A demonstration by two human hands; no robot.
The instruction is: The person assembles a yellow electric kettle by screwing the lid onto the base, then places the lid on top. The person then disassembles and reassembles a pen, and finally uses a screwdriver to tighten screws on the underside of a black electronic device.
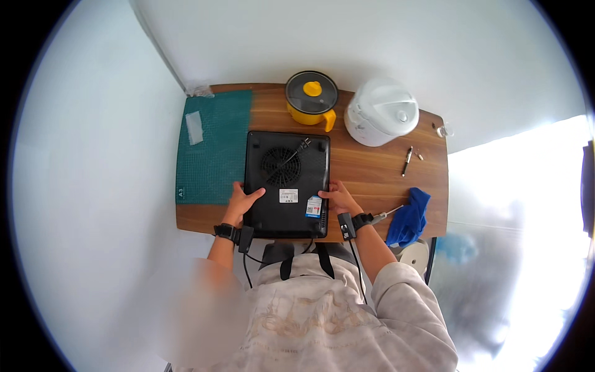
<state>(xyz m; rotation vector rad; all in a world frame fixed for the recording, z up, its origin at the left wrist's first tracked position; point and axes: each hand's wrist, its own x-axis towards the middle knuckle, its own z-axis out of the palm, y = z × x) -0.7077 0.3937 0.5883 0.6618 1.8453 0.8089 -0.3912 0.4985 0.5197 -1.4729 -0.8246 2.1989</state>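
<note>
A black induction cooker (266, 214) lies bottom side up at the table's front edge, showing its round fan grille (281, 166) and two labels. My left hand (240, 203) grips its left side, the thumb laid over the underside and the fingers hidden below the edge. On the opposite side my right hand (339, 197) holds the right edge in the same way, thumb beside the blue and white label (313, 207). The power plug (303, 146) and a bit of its cord rest across the grille. A strap with a small black box is on each wrist.
A green cutting mat (217, 162) with a pale strip (194, 128) covers the table's left end. Behind the cooker stand a yellow lidded pot (302, 116) and a white rice cooker (372, 124). To the right lie a pen (407, 161), a screwdriver (388, 213) and a blue cloth (409, 218).
</note>
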